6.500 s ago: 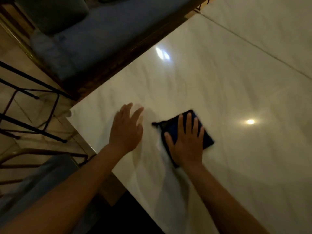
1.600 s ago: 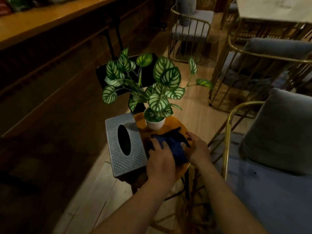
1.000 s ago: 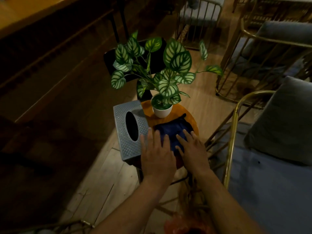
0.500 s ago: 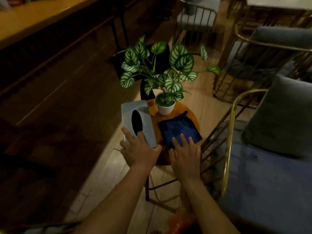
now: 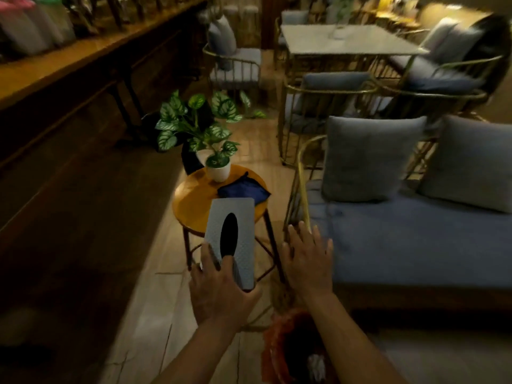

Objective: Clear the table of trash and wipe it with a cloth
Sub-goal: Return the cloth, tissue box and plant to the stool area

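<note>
In the head view, the left hand (image 5: 221,292) has its grip clamped round the near end of the perforated grey tissue box (image 5: 232,239), lifted at frame centre, seemingly to bare the round orange tabletop (image 5: 191,200). The right hand (image 5: 307,259) hovers empty with fingers spread, while the soft dark-blue cloth (image 5: 243,191) lies crumpled on the tabletop beside the white-potted plant (image 5: 217,170), likely parked after wiping

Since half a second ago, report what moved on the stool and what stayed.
The left hand has lifted the grey tissue box off the round stool, toward the person. The right hand left the blue cloth, now open. Cloth and potted plant stayed.
</note>
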The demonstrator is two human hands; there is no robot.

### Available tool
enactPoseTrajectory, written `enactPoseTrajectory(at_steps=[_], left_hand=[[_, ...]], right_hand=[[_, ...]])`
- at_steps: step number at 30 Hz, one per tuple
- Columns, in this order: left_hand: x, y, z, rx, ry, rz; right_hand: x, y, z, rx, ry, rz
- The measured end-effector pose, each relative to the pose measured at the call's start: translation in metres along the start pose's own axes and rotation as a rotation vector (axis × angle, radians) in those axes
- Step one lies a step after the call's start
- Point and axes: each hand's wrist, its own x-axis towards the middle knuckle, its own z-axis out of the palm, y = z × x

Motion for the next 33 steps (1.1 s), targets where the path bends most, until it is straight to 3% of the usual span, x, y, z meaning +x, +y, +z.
enactPoseTrajectory(at_steps=[6, 10, 17, 25, 33], left_hand=[[-0.074, 0.087, -0.026, -0.113, -0.003, 0.285], [-0.136, 0.153, -0.032, -0.191, 0.016, 0.494], [-0.321, 0.24, -0.055, -0.283, -0.064, 0.853], [-0.549, 0.287, -0.087, -0.454, -0.199, 1.261], [-0.719, 0.309, -0.107, -0.533, -0.33, 1.587]], right_hand=[[-0.09, 0.097, -0.075, -0.13, 0.202, 0.187], [-0.163, 0.167, -0.131, -0.187, 0.244, 0.401], [-0.382, 0.257, -0.234, -0.278, 0.365, 0.752], [-0.637, 0.285, -0.326, -0.473, 0.516, 1.095], [-0.813, 0.267, -0.371, -0.519, 0.541, 1.426]])
